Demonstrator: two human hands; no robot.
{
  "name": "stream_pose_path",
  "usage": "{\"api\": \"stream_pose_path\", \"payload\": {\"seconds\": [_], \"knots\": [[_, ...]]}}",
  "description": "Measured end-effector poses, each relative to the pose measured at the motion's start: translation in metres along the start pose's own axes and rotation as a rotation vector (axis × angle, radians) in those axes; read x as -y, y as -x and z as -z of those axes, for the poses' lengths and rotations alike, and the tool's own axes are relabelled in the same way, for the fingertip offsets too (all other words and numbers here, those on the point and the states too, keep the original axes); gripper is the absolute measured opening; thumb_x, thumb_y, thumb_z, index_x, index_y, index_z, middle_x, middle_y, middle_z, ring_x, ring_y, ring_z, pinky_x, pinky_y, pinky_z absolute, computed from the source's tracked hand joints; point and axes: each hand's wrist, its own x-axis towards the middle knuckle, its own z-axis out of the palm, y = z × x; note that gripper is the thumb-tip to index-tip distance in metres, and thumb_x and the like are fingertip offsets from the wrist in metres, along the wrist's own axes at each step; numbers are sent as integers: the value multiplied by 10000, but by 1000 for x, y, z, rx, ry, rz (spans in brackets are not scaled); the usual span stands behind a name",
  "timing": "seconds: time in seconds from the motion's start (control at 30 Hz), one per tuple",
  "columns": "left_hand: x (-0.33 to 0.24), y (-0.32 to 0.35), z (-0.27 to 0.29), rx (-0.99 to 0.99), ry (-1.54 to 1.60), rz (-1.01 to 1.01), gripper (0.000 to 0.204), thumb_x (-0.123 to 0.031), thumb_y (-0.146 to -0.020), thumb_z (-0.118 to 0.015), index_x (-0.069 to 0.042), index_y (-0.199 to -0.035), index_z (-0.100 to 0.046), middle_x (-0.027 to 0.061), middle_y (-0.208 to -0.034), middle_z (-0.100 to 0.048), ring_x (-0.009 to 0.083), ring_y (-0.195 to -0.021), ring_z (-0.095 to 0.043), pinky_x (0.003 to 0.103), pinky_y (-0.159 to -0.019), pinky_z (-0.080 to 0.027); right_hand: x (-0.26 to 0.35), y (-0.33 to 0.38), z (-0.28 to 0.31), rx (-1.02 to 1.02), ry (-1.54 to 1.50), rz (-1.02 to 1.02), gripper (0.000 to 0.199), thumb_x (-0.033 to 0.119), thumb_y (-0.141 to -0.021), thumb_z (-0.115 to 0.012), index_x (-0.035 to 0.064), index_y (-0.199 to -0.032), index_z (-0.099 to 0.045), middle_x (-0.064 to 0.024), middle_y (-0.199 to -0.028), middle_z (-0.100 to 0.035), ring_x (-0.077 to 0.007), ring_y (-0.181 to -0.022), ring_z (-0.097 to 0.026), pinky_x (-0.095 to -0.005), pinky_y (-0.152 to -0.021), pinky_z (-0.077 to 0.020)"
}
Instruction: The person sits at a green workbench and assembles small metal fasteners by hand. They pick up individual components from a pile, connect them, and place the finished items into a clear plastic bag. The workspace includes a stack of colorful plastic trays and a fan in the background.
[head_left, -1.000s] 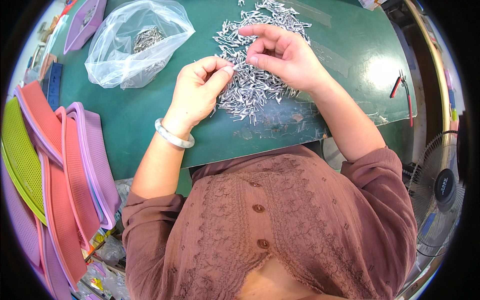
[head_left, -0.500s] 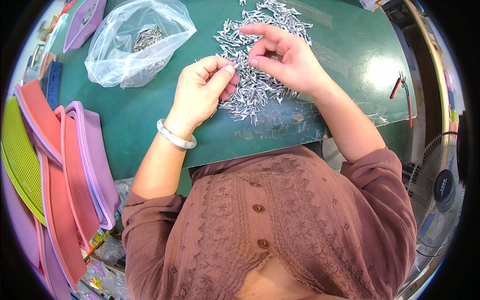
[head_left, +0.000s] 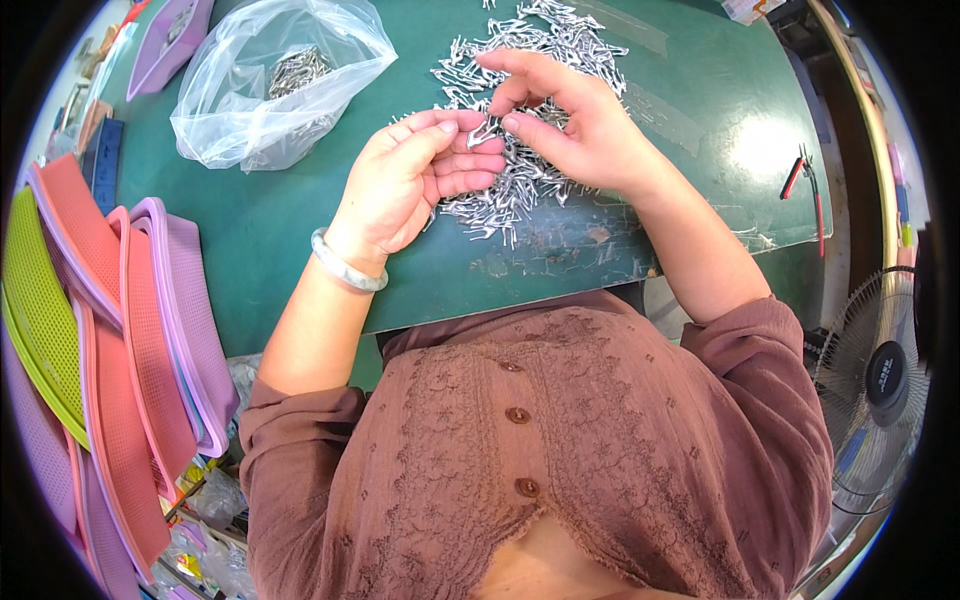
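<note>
A large heap of small silvery bent metal pieces (head_left: 515, 190) lies on the green table, partly under my hands. My left hand (head_left: 405, 170), with a pale bangle at its wrist, is turned partly palm up, its fingers stretched out and the thumb lifted apart. By its fingertips one small metal piece (head_left: 484, 131) shows, its far end at the thumb and bent fingers of my right hand (head_left: 565, 115). The right hand is closed in a loose pinch there, index finger held out above. Exactly where the pinch meets the piece is hard to make out.
A clear plastic bag (head_left: 230, 125) holding more metal pieces stands at the far left. Pink, purple and green perforated baskets (head_left: 165, 330) are stacked at the left. Red-handled cutters (head_left: 817, 200) lie near the right table edge; a fan (head_left: 870, 410) stands beyond.
My left hand has opened from a pinch, its thumb lifting off and its fingers spreading out. The right hand has stayed nearly in place, its fingertips a little further left.
</note>
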Motion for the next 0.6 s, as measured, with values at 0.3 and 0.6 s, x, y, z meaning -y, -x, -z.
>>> {"api": "stream_pose_path", "payload": {"seconds": [0.3, 0.6], "knots": [[3, -1, 6, -36, 19, -33, 161, -144, -896, -484, 0, -921, -553, 120, -868, -613, 179, -758, -611, 294, -704, -522, 0, -1, 7, 319, 411, 80, 472, 28, -672, -582, 58, -1140, -538, -77, -904, -606, -255, -913, -523, -375, -838, -396], [0, 2, 2, -99, -73, -16, 143, -154, -883, -515, -25, -922, -563, 30, -764, -566, 95, -658, -544, 206, -562, -450, -3, -1, 7, 185, 181, -12, 381, -34, -725, -585, 42, -1099, -578, -26, -777, -592, -134, -750, -550, -268, -704, -445]]}}
